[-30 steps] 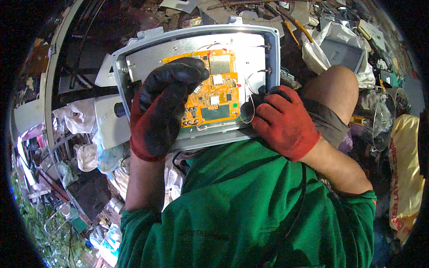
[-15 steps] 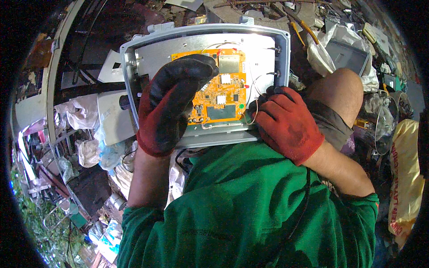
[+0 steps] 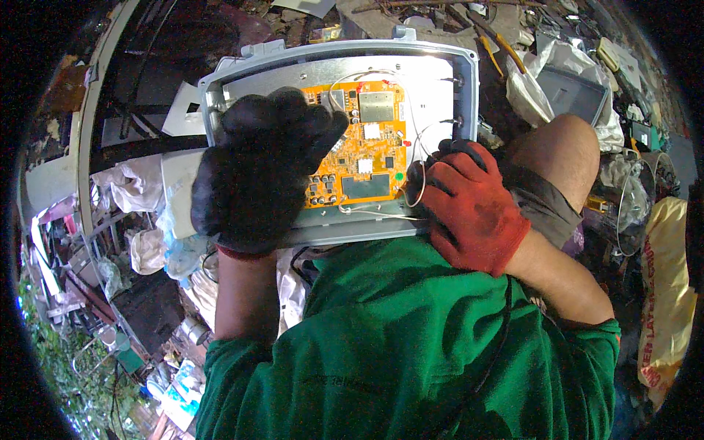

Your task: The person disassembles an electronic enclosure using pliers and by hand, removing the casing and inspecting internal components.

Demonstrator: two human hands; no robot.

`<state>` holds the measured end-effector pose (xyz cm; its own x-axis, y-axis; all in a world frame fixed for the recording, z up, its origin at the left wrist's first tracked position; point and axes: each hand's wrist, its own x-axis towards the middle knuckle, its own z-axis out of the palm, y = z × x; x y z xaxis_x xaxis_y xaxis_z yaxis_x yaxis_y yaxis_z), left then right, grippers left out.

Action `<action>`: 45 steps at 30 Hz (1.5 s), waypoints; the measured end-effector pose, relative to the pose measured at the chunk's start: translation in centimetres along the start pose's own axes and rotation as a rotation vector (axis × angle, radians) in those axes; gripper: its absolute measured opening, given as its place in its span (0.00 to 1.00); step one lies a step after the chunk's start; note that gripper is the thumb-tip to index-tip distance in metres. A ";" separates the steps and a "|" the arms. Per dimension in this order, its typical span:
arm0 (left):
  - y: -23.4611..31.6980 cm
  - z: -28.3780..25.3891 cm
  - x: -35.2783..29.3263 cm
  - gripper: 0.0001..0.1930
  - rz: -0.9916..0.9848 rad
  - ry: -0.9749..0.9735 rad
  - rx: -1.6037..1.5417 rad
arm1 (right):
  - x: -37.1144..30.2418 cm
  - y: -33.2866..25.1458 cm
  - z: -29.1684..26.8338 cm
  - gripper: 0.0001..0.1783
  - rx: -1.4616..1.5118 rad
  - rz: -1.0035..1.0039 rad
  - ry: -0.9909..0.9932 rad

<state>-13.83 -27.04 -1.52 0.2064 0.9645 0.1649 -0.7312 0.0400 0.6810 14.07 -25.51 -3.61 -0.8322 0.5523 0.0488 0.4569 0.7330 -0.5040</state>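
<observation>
A grey metal enclosure (image 3: 469,95) lies across my lap, its open side facing up. Inside, an orange circuit board (image 3: 352,158) with silver shields and white blocks is mounted on a bare metal plate (image 3: 253,86). A thin white cable (image 3: 415,117) loops beside the board. My left hand (image 3: 257,165), in a red and black glove, is over the enclosure's left part with its dark palm up, fingers apart and nothing visible in it; it hides the board's left edge. My right hand (image 3: 473,202), gloved alike, curls its fingers round the enclosure's lower right corner.
Scrap surrounds me. Yellow-handled cutters (image 3: 504,48) lie beyond the enclosure's right end, near a white sack (image 3: 539,92) with a grey panel. My bare knee (image 3: 561,147) is right of the enclosure. A yellow printed sack (image 3: 667,293) lies at far right, plastic bags (image 3: 150,249) at left.
My left hand has drawn back leftward from over the board and turned its palm up, uncovering more of the board. The right hand stays at the enclosure's corner.
</observation>
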 end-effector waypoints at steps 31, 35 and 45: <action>5.4 0.8 -1.9 0.31 0.153 0.361 1.275 | -0.8 0.1 -0.3 0.26 0.302 -0.026 0.080; 5.0 1.8 -1.5 0.28 0.104 0.190 1.733 | -1.2 0.8 -0.3 0.23 0.264 -0.016 0.073; 4.0 -1.0 -3.4 0.24 0.073 -0.131 2.065 | -1.5 0.8 0.1 0.20 0.228 -0.015 0.123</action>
<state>-18.12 -29.89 -0.06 0.3200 0.9264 0.1983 0.8875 -0.3664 0.2796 15.64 -25.79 -4.20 -0.7875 0.5964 0.1555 0.3502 0.6406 -0.6834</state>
